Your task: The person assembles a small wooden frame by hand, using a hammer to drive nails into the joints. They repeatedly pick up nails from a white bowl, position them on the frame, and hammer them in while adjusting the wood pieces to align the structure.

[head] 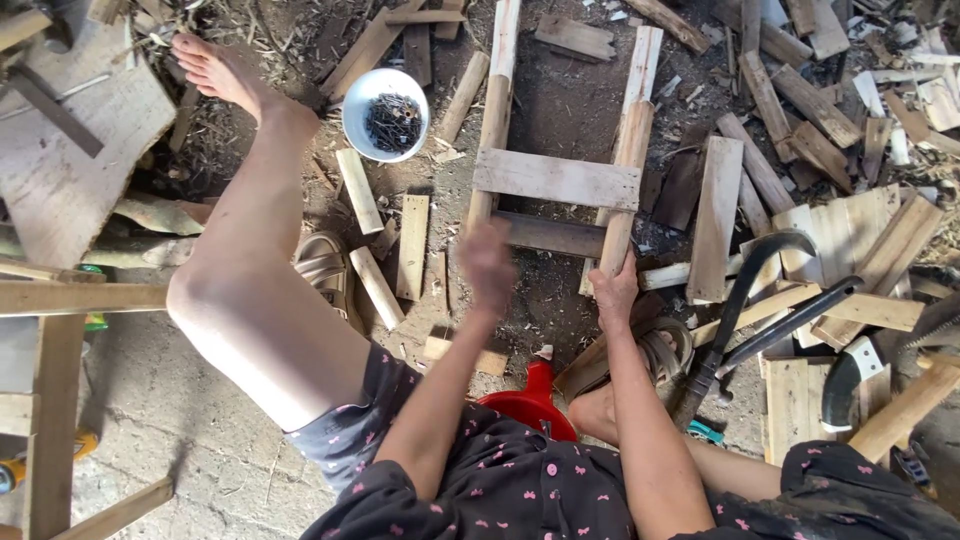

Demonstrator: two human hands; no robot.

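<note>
The person sits low on a red plastic stool (533, 398) over a ladder-like frame of pale wooden slats (556, 180) lying flat on the dirt floor. The right hand (614, 292) is clamped on the near end of the frame's right rail, fingers (603, 285) curled round the wood and thumb over its top. The left hand (487, 266) hangs in the air just beside the near end of the left rail, touching nothing I can make out; it is blurred, so how far its fingers are spread I cannot tell. Beyond those fingers, further left, stands a round white bowl of dark nails (385, 113), with loose short wood offcuts (412, 245) lying between. Right of the gripping fingers, a black-handled curved tool (745, 295) rests on scrap boards.
</note>
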